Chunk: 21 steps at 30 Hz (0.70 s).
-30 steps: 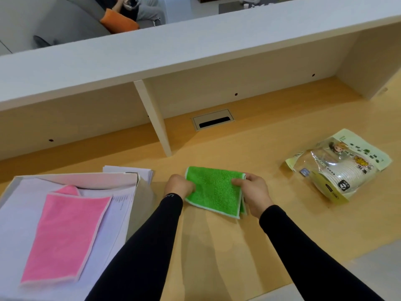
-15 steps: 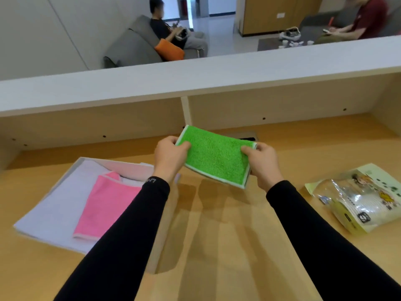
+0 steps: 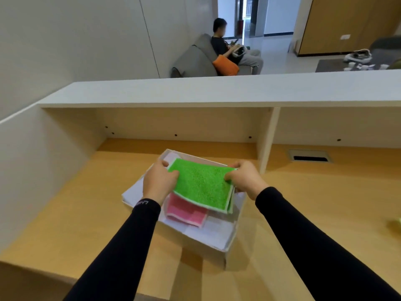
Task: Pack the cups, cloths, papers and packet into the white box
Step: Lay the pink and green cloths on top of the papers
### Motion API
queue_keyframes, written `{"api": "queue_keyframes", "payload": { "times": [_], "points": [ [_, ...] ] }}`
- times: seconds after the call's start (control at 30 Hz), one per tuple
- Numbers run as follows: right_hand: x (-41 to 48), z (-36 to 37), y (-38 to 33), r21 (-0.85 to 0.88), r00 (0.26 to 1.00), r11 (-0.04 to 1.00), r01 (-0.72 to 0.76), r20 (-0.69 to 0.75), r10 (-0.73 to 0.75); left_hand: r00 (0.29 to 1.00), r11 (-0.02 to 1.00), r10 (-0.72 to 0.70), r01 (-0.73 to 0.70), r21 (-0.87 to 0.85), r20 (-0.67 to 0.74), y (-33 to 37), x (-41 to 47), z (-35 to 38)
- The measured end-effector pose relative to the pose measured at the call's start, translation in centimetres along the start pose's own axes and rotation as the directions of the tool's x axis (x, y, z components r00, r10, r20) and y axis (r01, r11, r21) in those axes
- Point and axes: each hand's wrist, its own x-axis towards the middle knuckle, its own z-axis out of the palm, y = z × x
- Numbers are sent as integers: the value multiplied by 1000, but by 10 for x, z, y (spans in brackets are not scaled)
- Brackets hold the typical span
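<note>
A folded green cloth (image 3: 202,185) with a white border hangs over the open white box (image 3: 230,244). My left hand (image 3: 159,181) grips its left edge and my right hand (image 3: 244,179) grips its right edge. Below it, inside the box, a pink cloth (image 3: 185,211) lies on white papers (image 3: 213,232). The green cloth hides much of the pink one. The packet of cups shows only as a green sliver (image 3: 397,224) at the right edge.
The box stands on a wooden desk (image 3: 303,213) under a white shelf (image 3: 217,92) with an upright divider (image 3: 265,137) right of the box. A cable slot (image 3: 309,157) sits in the desk at the back right. A side wall (image 3: 43,170) closes the left.
Both hands lifted the green cloth off the desk and carried it left, so it is now above the box and the pink cloth. The view swung left; the cup packet slid almost out of frame.
</note>
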Motion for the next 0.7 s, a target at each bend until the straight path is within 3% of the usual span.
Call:
{"api": "queue_keyframes", "payload": {
  "times": [0.1, 0.2, 0.3, 0.43, 0.57, 0.7],
  "points": [
    [4, 24, 6, -1, 997, 997, -71, -14, 71, 994, 980, -12, -10, 201, 112, -26, 8, -2],
    [5, 23, 3, 31, 996, 998, -51, -66, 53, 986, 940, 104, -140, 312, 127, -32, 17, -1],
    [4, 7, -5, 142, 983, 990, 18, -182, 9, 961, 944, 245, -266, 194, 129, -15, 32, 0],
    [9, -13, -9, 193, 949, 979, 65, -316, -1, 927, 945, 317, -326, 13, 198, 27, 49, 11],
    [23, -32, -3, 174, 928, 983, 60, -373, 9, 893, 925, 364, -380, 12, 266, 62, 63, 28],
    [51, -49, 6, 172, 924, 985, 25, -380, 43, 882, 930, 321, -362, 60, 345, 86, 84, 49]
  ]
}}
